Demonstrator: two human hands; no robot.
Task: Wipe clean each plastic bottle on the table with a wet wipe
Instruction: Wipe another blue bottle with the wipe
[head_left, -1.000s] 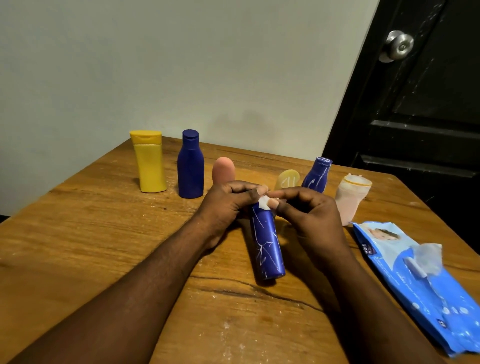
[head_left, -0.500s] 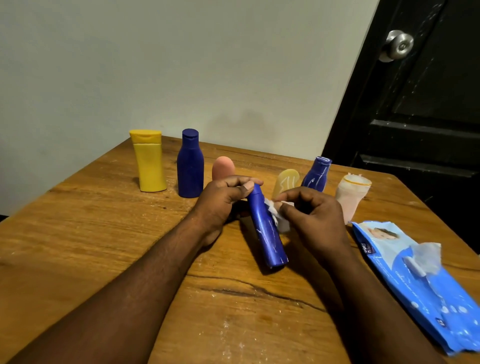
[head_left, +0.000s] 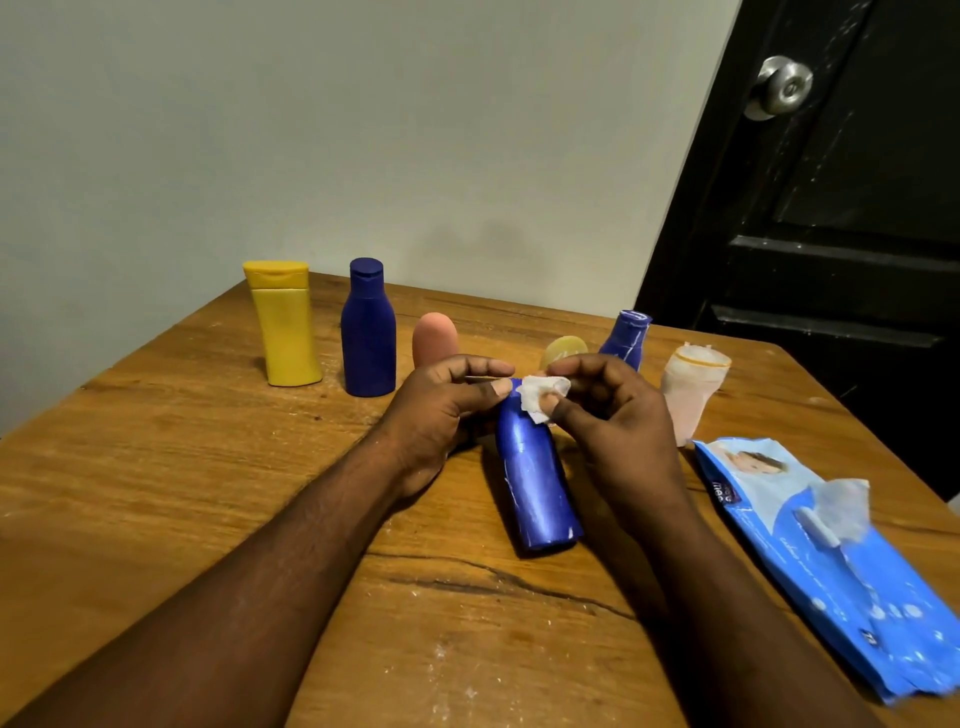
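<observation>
Two hands meet at centre frame. Our left hand (head_left: 447, 410) grips the top of a glossy blue bottle (head_left: 535, 478), which slants toward us over the wooden worktop (head_left: 156, 467). Our right hand (head_left: 618, 415) pinches a crumpled wet wipe (head_left: 540, 397) against the bottle's top. A yellow bottle (head_left: 285, 327) and others stand in a row behind; a blue wipes pack (head_left: 831, 561) lies lower right.

Blue bottle (head_left: 535, 478), white wipe (head_left: 540, 397).
</observation>
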